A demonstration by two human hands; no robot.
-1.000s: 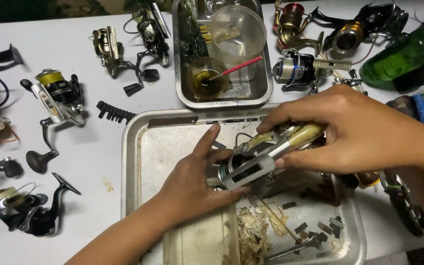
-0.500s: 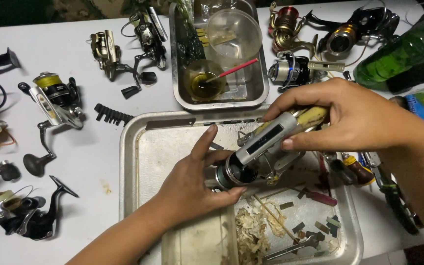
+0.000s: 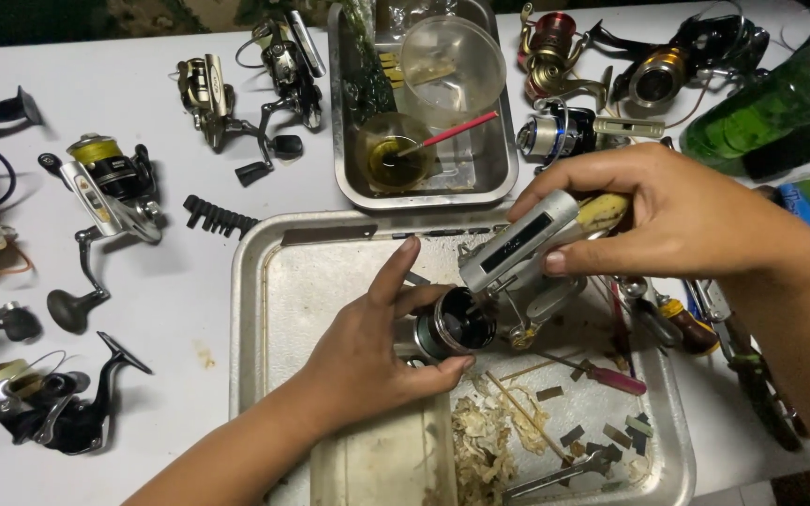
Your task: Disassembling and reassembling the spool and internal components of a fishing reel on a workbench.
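Frame centre, over metal tray (image 3: 264, 281): my left hand (image 3: 367, 351) cups dark spool (image 3: 452, 328) of fishing reel (image 3: 508, 281); right hand (image 3: 677, 220) clamps silver reel body. Step: working spool off. Next needs steady, straight pull.

Left hand (image 3: 367, 347) cups reel spool (image 3: 452, 328) – right hand (image 3: 677, 215) grips reel body (image 3: 517, 245) over tray (image 3: 274, 281).

both forearms are bare to the frame edge, no sleeves showing. the left hand (image 3: 367, 351) and right hand (image 3: 677, 220) wear no gloves, rings or watch; nails are short.
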